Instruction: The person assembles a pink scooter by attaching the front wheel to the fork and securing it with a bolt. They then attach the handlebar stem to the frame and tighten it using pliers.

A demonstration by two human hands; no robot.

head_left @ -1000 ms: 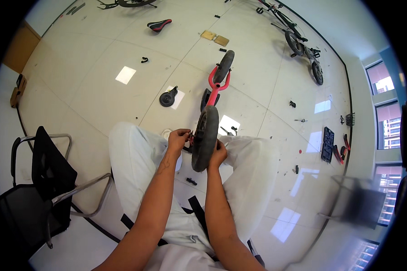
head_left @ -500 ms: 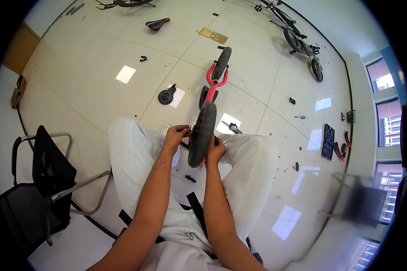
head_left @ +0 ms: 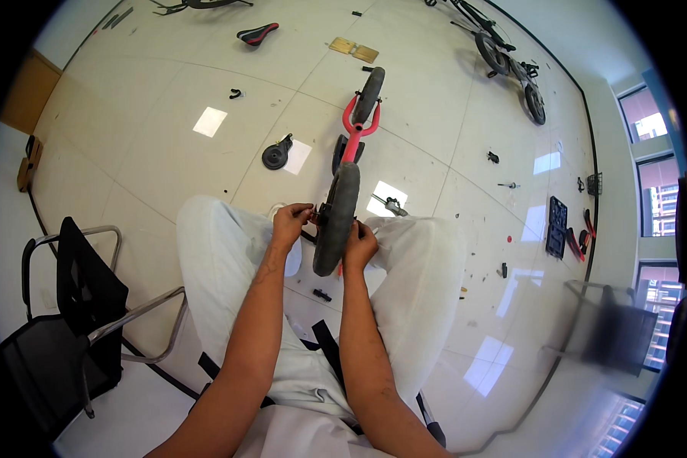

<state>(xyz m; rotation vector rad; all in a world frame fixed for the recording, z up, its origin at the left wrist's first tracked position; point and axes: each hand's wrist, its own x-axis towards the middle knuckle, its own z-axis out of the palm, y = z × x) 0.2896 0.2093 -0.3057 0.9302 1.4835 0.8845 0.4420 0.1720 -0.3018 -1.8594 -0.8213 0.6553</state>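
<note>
A small red bike frame point(head_left: 353, 149) stands between my knees with its black-tyred near wheel point(head_left: 337, 221) facing me. The far wheel point(head_left: 369, 93) sits in a red fork beyond it. At the left of the near wheel's hub, my left hand point(head_left: 291, 223) has its fingertips pinched together on something too small to make out. My right hand point(head_left: 360, 246) is closed at the wheel's other side, level with the hub. Its fingertips are partly hidden behind the tyre, and so is whatever they grip.
A black drum-shaped part point(head_left: 277, 154), a red-and-black saddle point(head_left: 257, 34) and wooden boards point(head_left: 353, 49) lie on the tiled floor. On the right is an open tool case point(head_left: 556, 227). More bikes point(head_left: 504, 57) lie farther off. A black chair point(head_left: 69, 320) stands at my left.
The view has shifted slightly, so the floor and bike sit a little higher. Both hands stay at the near wheel's hub, with only slight movement of the fingers.
</note>
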